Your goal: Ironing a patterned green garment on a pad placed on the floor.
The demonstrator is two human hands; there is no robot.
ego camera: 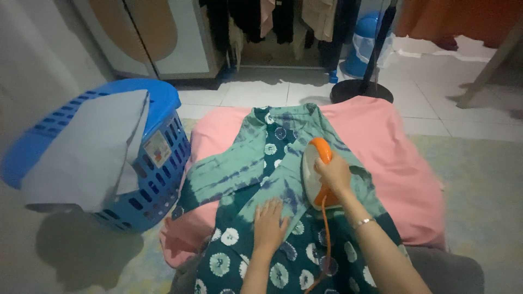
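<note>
A green garment (256, 169) with blue stripes and white round motifs lies spread over a pink cloth (392, 158) that covers a low pad. My right hand (333, 174) grips the handle of an orange and white iron (315, 163), which rests on the garment's right side. An orange cord (327, 239) runs from the iron down toward me. My left hand (269, 223) lies flat on the garment just left of the iron, fingers spread, pressing the fabric.
A blue plastic laundry basket (158, 174) with a grey cloth (92, 152) draped over it stands to the left. A black round stand base (361, 90) sits beyond the pad. Hanging clothes (283, 22) and a blue bin (365, 49) are at the back.
</note>
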